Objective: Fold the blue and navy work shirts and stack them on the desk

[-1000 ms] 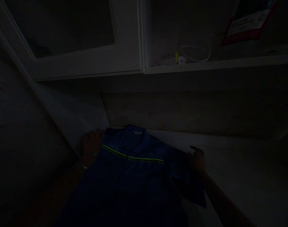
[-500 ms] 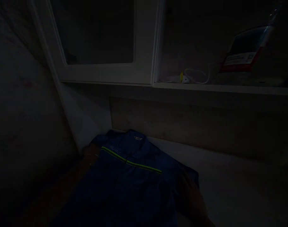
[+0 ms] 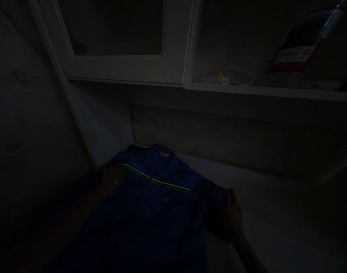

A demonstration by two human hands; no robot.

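Note:
A dark blue work shirt (image 3: 162, 212) lies spread face up, its collar towards the back wall. A bright green stripe (image 3: 157, 181) crosses its chest, with lettering above, and a pale label (image 3: 164, 154) shows inside the collar. My right hand (image 3: 233, 212) is closed on the outer end of the sleeve at the right. At the other side, my left hand (image 3: 114, 174) rests on the shirt near the shoulder and sleeve; its fingers are lost in the dark. A thin bracelet shows at that wrist.
The scene is very dark. Overhead hang a glass-fronted cabinet door (image 3: 119, 68) and an open shelf (image 3: 261, 89). On the shelf are a white cable (image 3: 241, 82) and a red-and-white package (image 3: 294, 55). A white side panel (image 3: 96, 125) stands left; a pale surface (image 3: 275, 220) extends right.
My right hand has gone from lying with fingers spread on the sleeve to gripping its end, the sleeve now drawn straighter outwards. The view has tilted down slightly.

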